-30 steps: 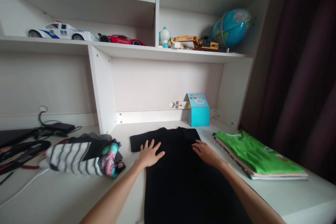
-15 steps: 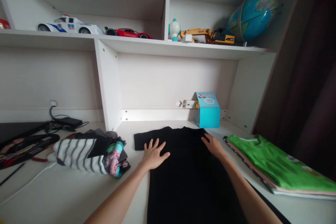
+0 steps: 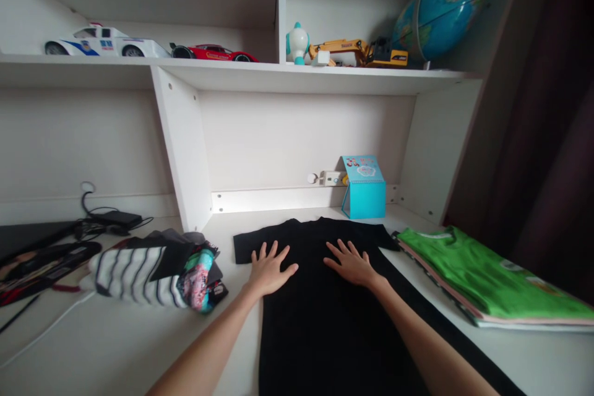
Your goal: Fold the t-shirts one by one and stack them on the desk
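Fingers (image 3: 273, 257) of the 2 hands are splayed apart and laid flat, gripping nothing. The left hand (image 3: 269, 269) and the right hand (image 3: 352, 265) press palm-down on the upper chest of a black T-shirt (image 3: 320, 328). The shirt lies spread on the white desk (image 3: 116, 346), its long axis running from the person toward the back wall, collar just beyond the fingertips. The left hand sits close to the left sleeve (image 3: 244, 246); the right hand is nearer the middle, farther from the right sleeve (image 3: 384, 238). A striped clothes pile (image 3: 134, 272) lies to the left and a folded green T-shirt (image 3: 464, 269) to the right.
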Action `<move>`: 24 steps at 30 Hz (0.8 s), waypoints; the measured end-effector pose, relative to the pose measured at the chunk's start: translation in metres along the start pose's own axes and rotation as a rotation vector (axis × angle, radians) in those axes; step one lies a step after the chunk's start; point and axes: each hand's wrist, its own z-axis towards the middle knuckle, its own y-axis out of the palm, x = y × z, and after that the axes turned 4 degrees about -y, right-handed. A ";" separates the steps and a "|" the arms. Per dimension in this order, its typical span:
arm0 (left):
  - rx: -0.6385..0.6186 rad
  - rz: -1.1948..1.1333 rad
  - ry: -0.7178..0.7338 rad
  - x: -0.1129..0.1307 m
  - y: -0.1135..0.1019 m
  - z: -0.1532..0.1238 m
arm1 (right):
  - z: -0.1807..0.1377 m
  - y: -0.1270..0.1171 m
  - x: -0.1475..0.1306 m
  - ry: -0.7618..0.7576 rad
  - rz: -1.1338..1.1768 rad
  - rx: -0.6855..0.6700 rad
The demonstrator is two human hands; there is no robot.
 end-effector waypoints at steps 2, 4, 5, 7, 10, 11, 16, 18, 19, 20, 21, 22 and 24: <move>-0.076 0.002 -0.016 0.002 -0.009 0.003 | 0.003 0.002 0.005 -0.002 0.003 -0.020; -0.195 -0.004 -0.032 0.002 -0.021 0.010 | 0.006 0.002 0.008 -0.007 0.003 -0.029; -0.257 -0.011 -0.040 0.001 -0.027 0.014 | 0.006 0.003 0.009 -0.010 0.002 -0.029; -0.323 -0.024 -0.078 -0.002 -0.037 0.025 | 0.007 0.002 0.010 -0.021 0.001 -0.022; -0.284 -0.033 -0.217 -0.013 -0.043 0.043 | 0.006 0.002 0.008 -0.045 0.003 0.000; -0.246 -0.032 -0.271 -0.018 -0.042 0.049 | 0.006 0.001 0.007 -0.051 0.005 0.006; -0.030 -0.033 -0.465 -0.048 -0.028 0.069 | 0.006 0.000 0.006 -0.075 0.010 0.007; 0.044 -0.026 -0.521 -0.057 -0.024 0.072 | 0.008 -0.001 0.006 -0.085 0.007 0.007; 0.073 -0.022 -0.537 -0.061 -0.024 0.073 | 0.009 -0.002 0.006 -0.088 0.005 0.008; 0.096 -0.018 -0.542 -0.064 -0.024 0.072 | 0.010 -0.003 0.005 -0.090 0.002 0.009; 0.113 -0.014 -0.540 -0.066 -0.025 0.071 | 0.010 -0.006 0.003 -0.090 -0.002 0.012; 0.127 -0.011 -0.537 -0.068 -0.026 0.070 | 0.009 -0.010 0.000 -0.088 -0.006 0.018; 0.155 -0.011 -0.540 -0.070 -0.031 0.069 | 0.000 -0.020 -0.013 -0.083 -0.020 0.050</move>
